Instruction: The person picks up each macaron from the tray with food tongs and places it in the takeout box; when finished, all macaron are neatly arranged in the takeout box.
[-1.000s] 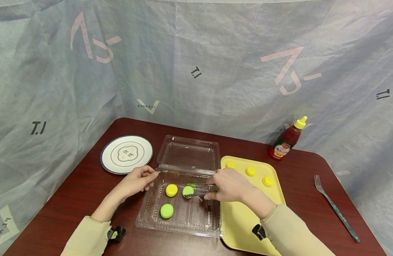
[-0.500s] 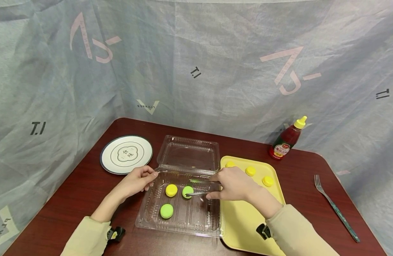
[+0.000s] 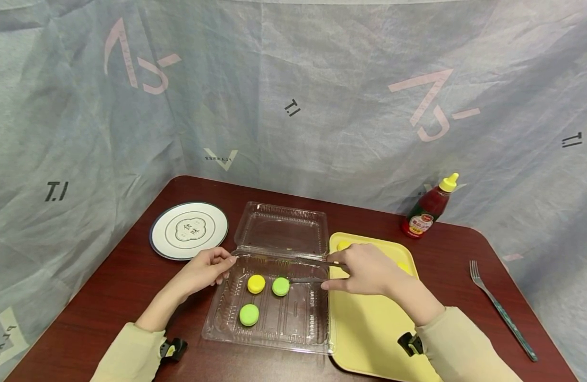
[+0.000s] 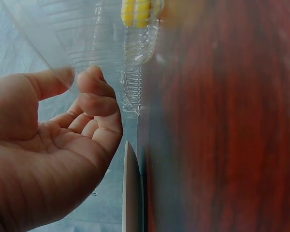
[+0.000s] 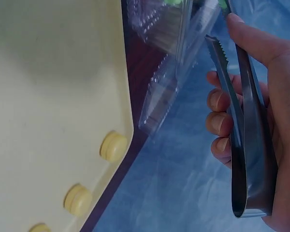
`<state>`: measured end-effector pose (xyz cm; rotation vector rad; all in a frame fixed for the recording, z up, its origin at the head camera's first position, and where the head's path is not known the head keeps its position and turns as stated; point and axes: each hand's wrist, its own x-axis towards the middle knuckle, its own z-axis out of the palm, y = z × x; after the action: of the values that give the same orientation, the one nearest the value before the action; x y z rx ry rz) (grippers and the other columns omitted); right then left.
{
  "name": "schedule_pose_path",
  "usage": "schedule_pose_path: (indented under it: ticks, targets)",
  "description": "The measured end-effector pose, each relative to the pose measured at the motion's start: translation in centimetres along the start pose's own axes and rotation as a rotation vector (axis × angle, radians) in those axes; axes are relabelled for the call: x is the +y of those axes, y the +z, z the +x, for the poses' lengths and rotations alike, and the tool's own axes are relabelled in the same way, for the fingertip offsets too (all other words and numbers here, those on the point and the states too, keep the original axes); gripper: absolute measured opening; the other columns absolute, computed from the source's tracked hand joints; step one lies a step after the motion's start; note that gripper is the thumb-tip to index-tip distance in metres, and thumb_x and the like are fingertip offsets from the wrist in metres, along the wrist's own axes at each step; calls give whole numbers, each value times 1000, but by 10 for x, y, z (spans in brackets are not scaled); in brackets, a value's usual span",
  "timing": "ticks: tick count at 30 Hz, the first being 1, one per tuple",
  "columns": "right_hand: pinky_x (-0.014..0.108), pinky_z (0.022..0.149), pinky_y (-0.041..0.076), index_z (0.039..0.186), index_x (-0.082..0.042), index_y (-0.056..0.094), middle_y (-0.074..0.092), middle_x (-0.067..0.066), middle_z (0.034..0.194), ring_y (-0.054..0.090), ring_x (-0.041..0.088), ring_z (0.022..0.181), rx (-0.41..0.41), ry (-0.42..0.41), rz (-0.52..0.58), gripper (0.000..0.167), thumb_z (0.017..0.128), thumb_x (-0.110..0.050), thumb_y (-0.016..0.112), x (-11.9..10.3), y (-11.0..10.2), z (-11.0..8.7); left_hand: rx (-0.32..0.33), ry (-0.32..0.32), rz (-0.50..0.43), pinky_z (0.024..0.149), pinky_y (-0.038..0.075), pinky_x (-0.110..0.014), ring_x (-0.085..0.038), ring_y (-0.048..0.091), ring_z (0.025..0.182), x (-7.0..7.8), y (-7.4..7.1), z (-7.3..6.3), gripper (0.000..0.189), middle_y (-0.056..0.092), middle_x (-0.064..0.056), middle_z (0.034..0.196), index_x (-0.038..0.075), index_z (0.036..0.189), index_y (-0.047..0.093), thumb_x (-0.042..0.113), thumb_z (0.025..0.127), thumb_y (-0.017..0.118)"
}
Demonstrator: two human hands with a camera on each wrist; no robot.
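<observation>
A hinged clear plastic container (image 3: 269,347) lies opened out on the table, its lid folded back. In its base sit one yellow macaron (image 3: 256,284) and two green ones, the farther green macaron (image 3: 281,286) beside the yellow. My left hand (image 3: 205,270) pinches the container's left rim between thumb and fingers. In my right hand (image 3: 370,269) are metal tongs (image 5: 256,154); their arms stand apart with nothing between the serrated tips. They reach over the container's right side, one tip close to the farther green macaron. Yellow macarons (image 5: 113,146) line the far end of a yellow tray (image 3: 365,329).
Back left on the table stands a white plate (image 3: 162,233) with a dark rim. A red sauce bottle (image 3: 424,209) with a yellow cap is at the back right. A fork (image 3: 501,310) lies near the right edge. Grey cloth (image 3: 293,159) hangs behind.
The tongs have let go of the farther green macaron and spread. My right hand has drawn back to the right, over the tray. The left hand keeps its place.
</observation>
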<state>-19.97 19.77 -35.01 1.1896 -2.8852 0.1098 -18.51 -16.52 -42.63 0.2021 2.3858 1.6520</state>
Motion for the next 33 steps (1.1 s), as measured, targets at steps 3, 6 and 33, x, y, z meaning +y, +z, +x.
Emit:
schedule_pose_path:
  ticks: [3, 6, 33]
  targets:
    - [28, 59, 46, 106, -15, 76, 42, -17, 55, 38, -1, 51, 21, 11, 2, 50, 83, -59, 73, 6, -5, -6, -2, 3, -1, 54, 44, -27, -16, 52, 61, 0, 0, 0, 26, 56, -3, 70, -2, 104, 59, 23, 102, 58]
    - [26, 55, 44, 102, -16, 75, 45, -20, 56, 40, -2, 51, 44, 32, -1, 47, 83, -59, 73, 14, -10, -14, -4, 3, -2, 54, 44, -27, -16, 52, 61, 0, 0, -1, 26, 56, -3, 70, -3, 105, 59, 23, 102, 58]
    - [27, 51, 32, 109, -18, 73, 42, -14, 53, 37, 4, 51, 11, 377, 20, 53, 83, -64, 70, 93, -29, -96, -5, -2, 5, 55, 44, -27, -16, 52, 61, 0, 0, -1, 27, 55, -3, 70, -3, 106, 59, 24, 102, 58]
